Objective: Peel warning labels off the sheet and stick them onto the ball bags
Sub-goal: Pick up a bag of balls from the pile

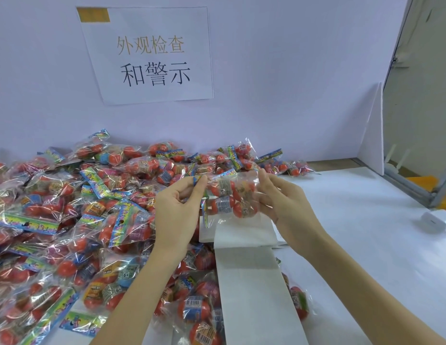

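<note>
Both hands hold one bag (232, 197) of red balls up over the surface (366, 232), in front of the pile (67, 220). Left hand (178, 207) pinches the bag's printed header end between thumb and forefinger, the other fingers curled loosely beneath. Right hand (281, 197) grips the opposite end, its fingers partly hidden behind the clear film, so how far they wrap round is hard to tell. Glare on the film blurs the print on the balls. No label can be made out on the bag, and none on either fingertip.

Below the bag lies the white sheet (252, 282), a long strip running to the bottom edge and cut off there; any labels on it are too pale to see. Bags of the pile run off the left and bottom edges. A sign (152, 58) hangs on the wall. A small white device (436, 221) sits at the right edge, partly cut off.
</note>
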`<state>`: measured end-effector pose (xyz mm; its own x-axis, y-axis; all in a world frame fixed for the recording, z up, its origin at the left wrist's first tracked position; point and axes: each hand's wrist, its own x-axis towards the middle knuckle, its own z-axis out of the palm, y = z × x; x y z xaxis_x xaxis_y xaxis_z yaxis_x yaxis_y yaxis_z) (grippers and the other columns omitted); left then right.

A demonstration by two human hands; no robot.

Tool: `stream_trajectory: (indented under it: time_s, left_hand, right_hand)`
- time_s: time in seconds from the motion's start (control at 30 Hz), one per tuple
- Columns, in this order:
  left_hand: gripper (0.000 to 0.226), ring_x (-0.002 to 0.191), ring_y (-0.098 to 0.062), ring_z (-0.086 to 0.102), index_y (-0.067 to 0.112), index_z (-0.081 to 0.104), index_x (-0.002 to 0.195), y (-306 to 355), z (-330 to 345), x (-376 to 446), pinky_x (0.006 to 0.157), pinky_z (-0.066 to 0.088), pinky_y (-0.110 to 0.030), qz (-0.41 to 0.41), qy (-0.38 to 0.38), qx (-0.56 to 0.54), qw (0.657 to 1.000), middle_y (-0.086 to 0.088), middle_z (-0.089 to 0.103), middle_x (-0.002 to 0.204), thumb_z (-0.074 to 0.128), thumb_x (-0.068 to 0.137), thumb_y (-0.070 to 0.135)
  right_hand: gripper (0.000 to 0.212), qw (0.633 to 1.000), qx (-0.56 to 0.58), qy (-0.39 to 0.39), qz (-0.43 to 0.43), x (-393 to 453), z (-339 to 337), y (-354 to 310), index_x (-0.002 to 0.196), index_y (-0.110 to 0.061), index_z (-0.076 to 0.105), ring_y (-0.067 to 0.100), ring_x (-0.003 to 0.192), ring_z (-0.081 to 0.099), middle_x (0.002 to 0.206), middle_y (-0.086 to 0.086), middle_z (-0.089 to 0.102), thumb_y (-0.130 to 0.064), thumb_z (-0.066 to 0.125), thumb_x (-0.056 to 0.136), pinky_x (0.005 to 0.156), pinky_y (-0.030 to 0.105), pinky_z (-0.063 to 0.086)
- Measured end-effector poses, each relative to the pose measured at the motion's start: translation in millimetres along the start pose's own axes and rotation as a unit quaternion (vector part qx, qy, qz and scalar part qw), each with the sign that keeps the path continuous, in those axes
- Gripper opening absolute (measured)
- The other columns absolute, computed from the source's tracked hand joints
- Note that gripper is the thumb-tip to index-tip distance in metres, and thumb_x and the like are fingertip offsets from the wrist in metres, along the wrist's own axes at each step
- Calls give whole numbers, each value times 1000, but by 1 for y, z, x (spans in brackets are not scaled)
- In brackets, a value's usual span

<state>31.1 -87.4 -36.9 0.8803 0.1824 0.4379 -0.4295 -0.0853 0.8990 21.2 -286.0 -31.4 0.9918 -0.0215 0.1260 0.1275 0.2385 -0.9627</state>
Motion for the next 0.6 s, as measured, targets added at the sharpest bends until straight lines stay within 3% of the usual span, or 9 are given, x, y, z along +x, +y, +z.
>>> stream_trajectory:
  time_s: [0.07,0.17,0.2,0.27,0.3,0.37,0.43,0.5,0.6]
  left_hand:
    - [17,70,-3,66,34,81,85,3,-3,3,80,54,-18,-17,37,-13,999,-1,79,79,72,99,31]
    - [11,84,-6,74,27,81,95,4,-6,4,84,55,-25,-35,57,-20,998,5,80,82,74,97,36]
    - [18,75,-5,72,25,81,92,5,-6,3,78,55,-26,-42,50,-26,998,9,76,74,73,96,41]
    - [35,50,1,52,31,72,70,8,-6,1,63,49,-14,-48,-5,-31,998,18,54,52,67,95,54]
    - [38,47,0,49,34,68,65,9,-5,1,61,47,-9,-49,-41,-21,998,19,49,49,65,94,59]
    - [19,67,0,67,37,77,92,8,-2,1,73,55,-13,-59,-85,10,995,16,70,71,72,90,55]
    - [37,83,-11,76,23,73,122,6,1,-1,79,57,-20,-78,-95,-2,992,6,79,92,79,88,37]
    - [45,80,-18,78,16,71,125,5,4,-3,77,57,-20,-90,-66,-45,993,-1,81,89,80,84,33]
    - [36,83,-22,79,13,72,121,2,3,-2,78,61,-24,-91,-31,-94,991,-4,81,90,81,87,21]
  right_hand:
    - [48,999,-2,-45,27,0,0,-1,130,-14,70,25,102,75,115,12,77,-47,66,95,92,34,59]
    - [29,995,-44,-84,10,-4,4,2,117,-8,75,30,100,78,106,13,79,-29,70,98,87,34,63]
    - [24,996,-53,-71,0,-5,5,4,116,-8,76,30,97,78,103,13,80,-24,71,98,85,33,63]
    - [22,998,-52,-24,-15,-7,7,6,116,-11,75,29,92,79,100,11,81,-20,73,96,86,33,63]
    - [22,999,-44,0,-23,-6,8,6,116,-13,75,29,91,79,99,10,81,-21,75,95,88,33,63]
    - [22,998,-23,33,-45,-5,8,6,115,-15,75,28,91,79,99,9,81,-22,76,94,87,31,63]
    - [27,997,31,42,-60,-3,8,5,118,-13,74,26,97,78,104,11,80,-26,74,94,89,29,61]
    - [35,995,82,20,-56,-3,8,3,120,-10,75,27,107,76,113,14,78,-33,71,93,98,28,57]
    - [27,995,74,-19,-63,-6,10,7,113,-15,81,22,116,72,120,9,77,-32,68,97,103,24,53]
